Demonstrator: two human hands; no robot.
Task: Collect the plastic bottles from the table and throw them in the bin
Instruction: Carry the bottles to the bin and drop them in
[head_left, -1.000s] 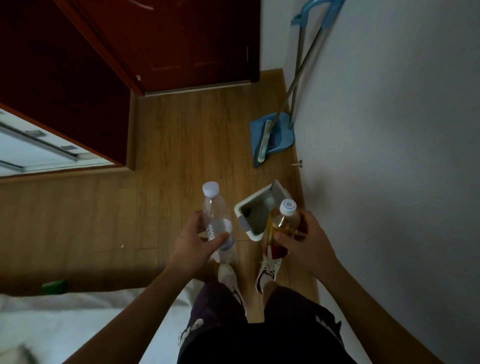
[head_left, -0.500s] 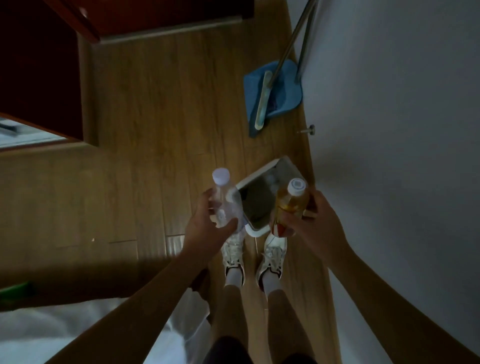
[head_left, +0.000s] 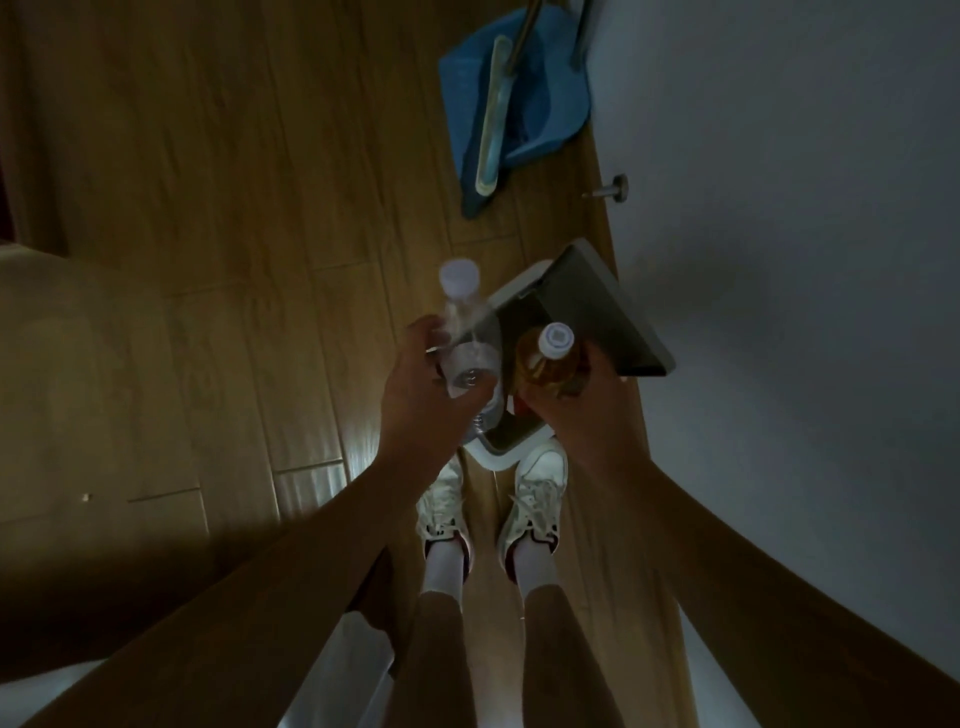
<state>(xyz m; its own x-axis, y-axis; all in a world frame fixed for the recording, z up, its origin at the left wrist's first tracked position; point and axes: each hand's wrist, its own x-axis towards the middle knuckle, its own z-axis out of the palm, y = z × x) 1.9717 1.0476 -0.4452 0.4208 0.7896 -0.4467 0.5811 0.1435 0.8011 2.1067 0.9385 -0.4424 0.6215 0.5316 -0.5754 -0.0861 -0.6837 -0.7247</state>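
Both bottles have come forward over the bin (head_left: 503, 458) since a moment ago, and the person's shoes (head_left: 441, 512) now stand at its near rim. The left hand (head_left: 418, 400) has its fingers wrapped round the clear bottle (head_left: 470, 338). The right hand (head_left: 576, 415) curls round the amber bottle (head_left: 550, 366). Both caps point up. I'd lower each a little and release them one at a time, straight into the mouth. The raised lid (head_left: 597, 312) and the wall (head_left: 779, 260) crowd the right side, so any room to move is leftward over the wooden floor (head_left: 260, 208).

Bottles (head_left: 470, 343) above bin (head_left: 501, 460), dustpan (head_left: 545, 104) behind
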